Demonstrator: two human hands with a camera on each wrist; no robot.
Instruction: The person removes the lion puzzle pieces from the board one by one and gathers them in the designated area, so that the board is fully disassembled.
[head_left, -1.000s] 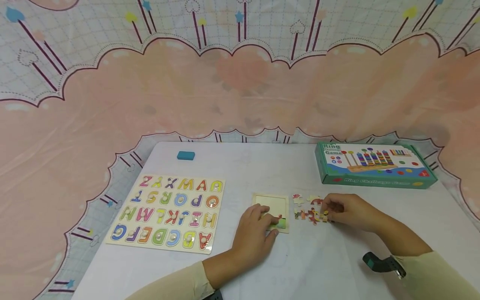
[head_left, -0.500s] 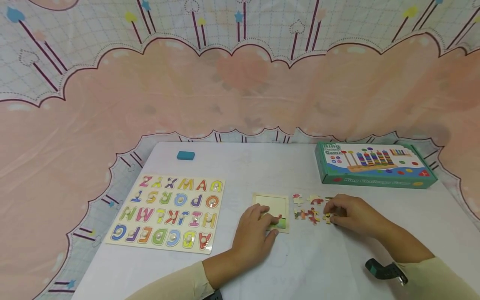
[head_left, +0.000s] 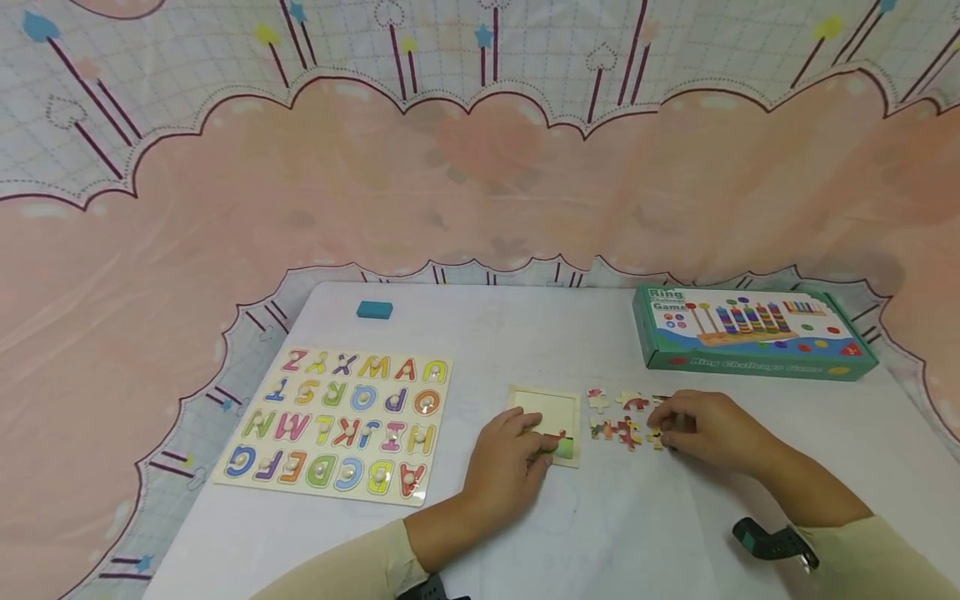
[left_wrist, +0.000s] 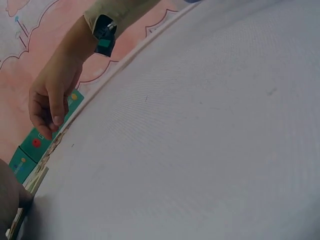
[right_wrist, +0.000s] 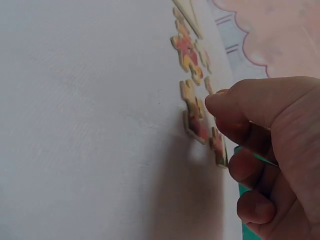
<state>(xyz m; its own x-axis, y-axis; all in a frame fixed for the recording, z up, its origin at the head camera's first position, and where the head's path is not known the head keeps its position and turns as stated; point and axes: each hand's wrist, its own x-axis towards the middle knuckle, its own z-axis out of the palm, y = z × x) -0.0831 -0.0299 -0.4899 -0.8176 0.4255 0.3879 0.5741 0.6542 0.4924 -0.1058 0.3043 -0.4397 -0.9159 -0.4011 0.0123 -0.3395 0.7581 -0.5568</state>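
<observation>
My left hand [head_left: 506, 458] rests on a small wooden puzzle frame [head_left: 574, 421], its fingers reaching over the tray. A red and green puzzle piece [head_left: 565, 447] lies in the frame's lower right corner beside my fingertips. Right of the frame, loose puzzle pieces [head_left: 627, 431] with red and yellow patches are spread in two rough rows. My right hand [head_left: 708, 429] hovers low at their right end, fingers loosely curled. In the right wrist view, its thumb [right_wrist: 220, 101] is close over the pieces [right_wrist: 192, 112], and nothing shows gripped. My palm hides part of the far pieces.
A wooden alphabet board [head_left: 326, 482] with knobbed letters lies on the left. Behind it is a small teal block [head_left: 374, 310]. A green Ring Challenge Game box [head_left: 757, 333] stands at the back right of the white-covered table [head_left: 480, 333].
My right hand has moved slightly right, and a yellow piece beneath its fingertips now lies apart from the red piece it was beside. The left hand stays on the frame.
</observation>
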